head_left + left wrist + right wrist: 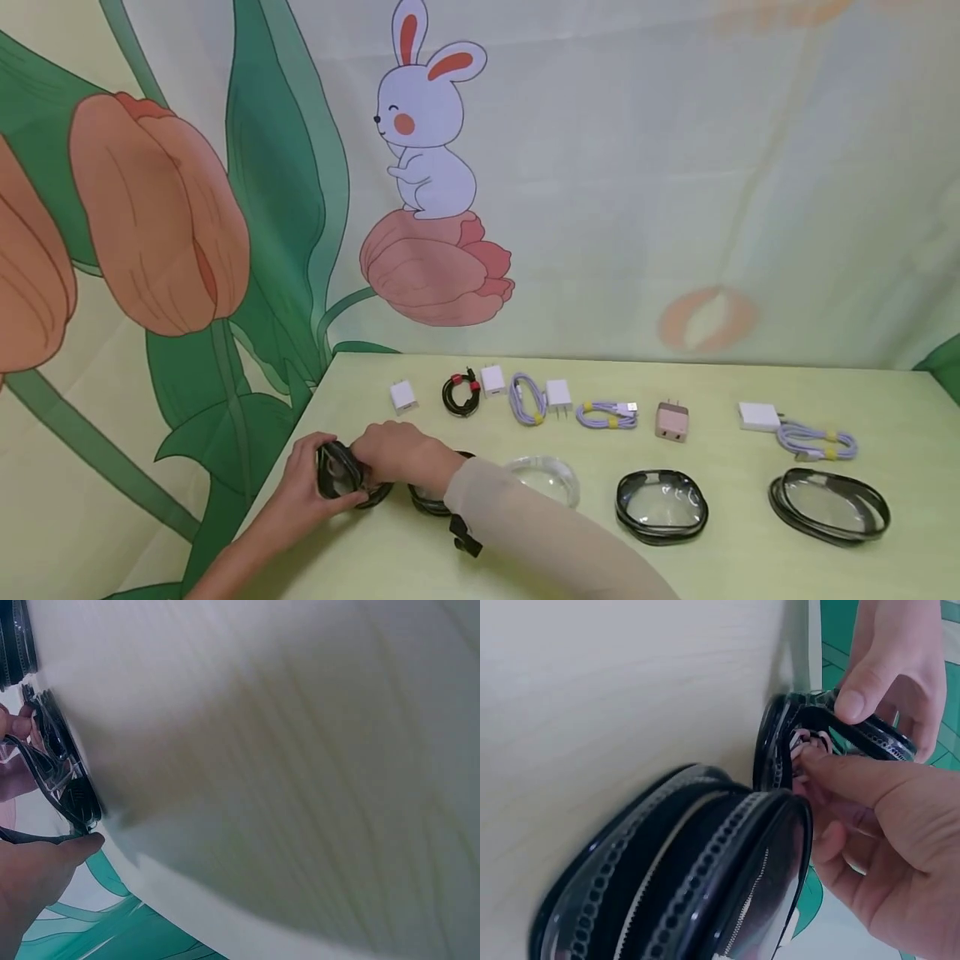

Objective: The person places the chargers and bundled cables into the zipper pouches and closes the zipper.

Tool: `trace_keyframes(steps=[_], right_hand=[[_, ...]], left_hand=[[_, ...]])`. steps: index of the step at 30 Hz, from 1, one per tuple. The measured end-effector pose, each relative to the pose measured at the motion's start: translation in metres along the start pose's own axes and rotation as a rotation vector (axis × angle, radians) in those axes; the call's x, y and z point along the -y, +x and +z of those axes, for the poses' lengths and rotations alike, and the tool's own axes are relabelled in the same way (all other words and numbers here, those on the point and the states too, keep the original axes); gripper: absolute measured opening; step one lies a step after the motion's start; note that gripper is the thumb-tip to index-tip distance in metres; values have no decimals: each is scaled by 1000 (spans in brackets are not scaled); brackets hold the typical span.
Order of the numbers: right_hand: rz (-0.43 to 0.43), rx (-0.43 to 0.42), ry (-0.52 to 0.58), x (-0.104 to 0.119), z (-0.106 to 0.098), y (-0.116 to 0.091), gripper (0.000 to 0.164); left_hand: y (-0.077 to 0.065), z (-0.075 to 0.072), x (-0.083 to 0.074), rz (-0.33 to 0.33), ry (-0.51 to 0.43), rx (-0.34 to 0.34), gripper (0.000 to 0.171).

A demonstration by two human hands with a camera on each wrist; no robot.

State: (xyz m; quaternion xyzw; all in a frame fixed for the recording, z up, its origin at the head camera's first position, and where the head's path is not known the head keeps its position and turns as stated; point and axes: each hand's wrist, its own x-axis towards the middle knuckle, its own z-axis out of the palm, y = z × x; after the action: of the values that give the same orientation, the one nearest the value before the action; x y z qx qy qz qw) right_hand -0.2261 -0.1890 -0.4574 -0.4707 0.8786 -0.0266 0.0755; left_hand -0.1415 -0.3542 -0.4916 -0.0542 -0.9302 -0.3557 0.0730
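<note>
At the table's left end, my left hand grips a small clear zip pouch with black trim, its thumb on the rim. The pouch is tilted up and its mouth is spread. My right hand reaches into the mouth. In the right wrist view its thumb and fingers pinch a pale pink, looped bundle that looks like a cable, mostly hidden by the fingers. A second black-trimmed pouch stands close beside the right hand, partly covered by the sleeve in the head view.
Along the front lie a clear round pouch and black-trimmed pouches. Behind them lie white charger plugs, a pink plug, a black cable and lilac cables. A printed curtain hangs behind the table.
</note>
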Motion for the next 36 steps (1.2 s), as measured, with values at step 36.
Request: trace_keyframes(steps=[36], right_hand=[[234,-163,466,-110,-12,30,25]], left_hand=[[0,10,0,18,46,-20,92]])
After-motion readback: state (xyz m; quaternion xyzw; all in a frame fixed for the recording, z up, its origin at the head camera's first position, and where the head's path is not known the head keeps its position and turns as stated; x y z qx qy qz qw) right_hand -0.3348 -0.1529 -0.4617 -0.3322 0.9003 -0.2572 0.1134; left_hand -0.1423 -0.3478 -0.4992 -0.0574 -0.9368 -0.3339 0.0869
